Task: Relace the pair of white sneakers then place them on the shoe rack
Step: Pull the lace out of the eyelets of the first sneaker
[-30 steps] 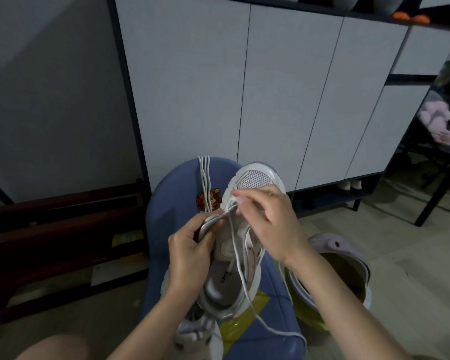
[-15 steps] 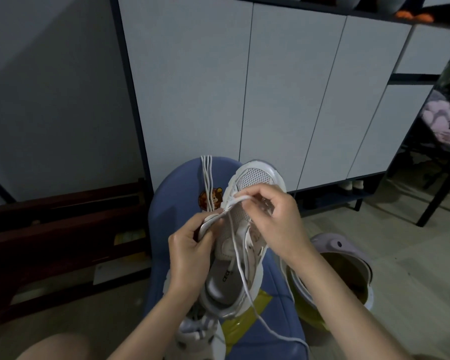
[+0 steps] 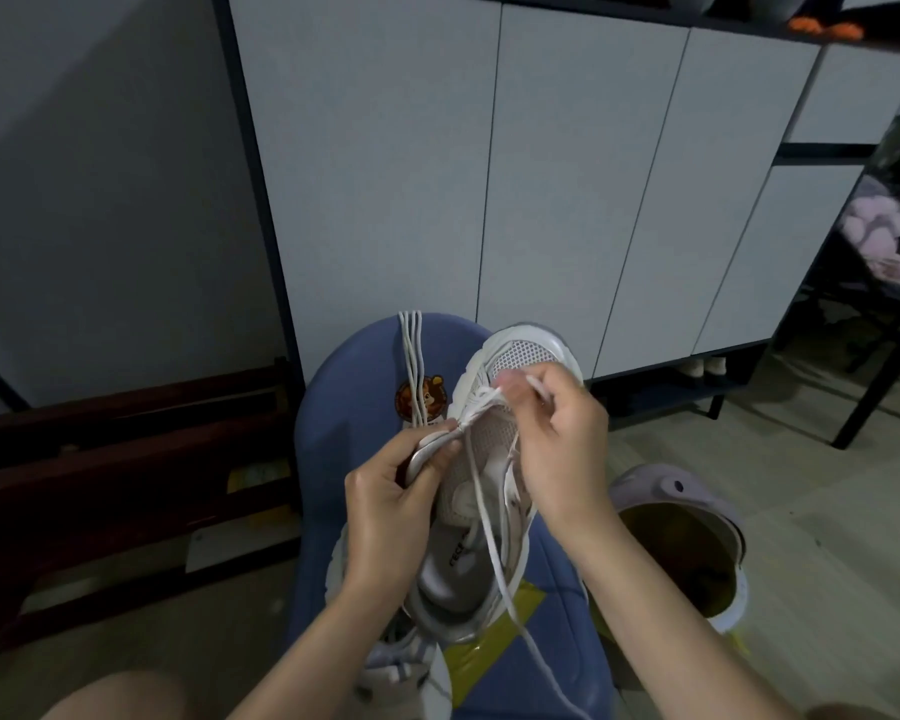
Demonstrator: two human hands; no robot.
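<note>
Since a second ago, your right hand (image 3: 557, 439) has shifted slightly toward the toe, lace tip pulled a bit further out; shoe and left hand barely moved. Right fingers are curled, pinching the thin white shoelace (image 3: 481, 504) near the front eyelets. Your left hand (image 3: 391, 506) grips the left edge of the white mesh-toe chunky sneaker (image 3: 481, 491), thumb and fingers curled round the eyelet flap. Sneaker sits centre frame, toe pointing up-frame, over the blue rounded plastic stool (image 3: 359, 387). Lace looks threaded only at the lowest eyelets; a long free end trails down toward the bottom of the frame. Second white sneaker (image 3: 406, 667) lies at lower centre, below your left forearm; its lacing state I cannot tell. Spare white laces (image 3: 412, 366) hang over the stool's far edge, so the second lace is probably unused. My read: early stage, most rows of the first shoe remaining, then second shoe, then racking both.
</note>
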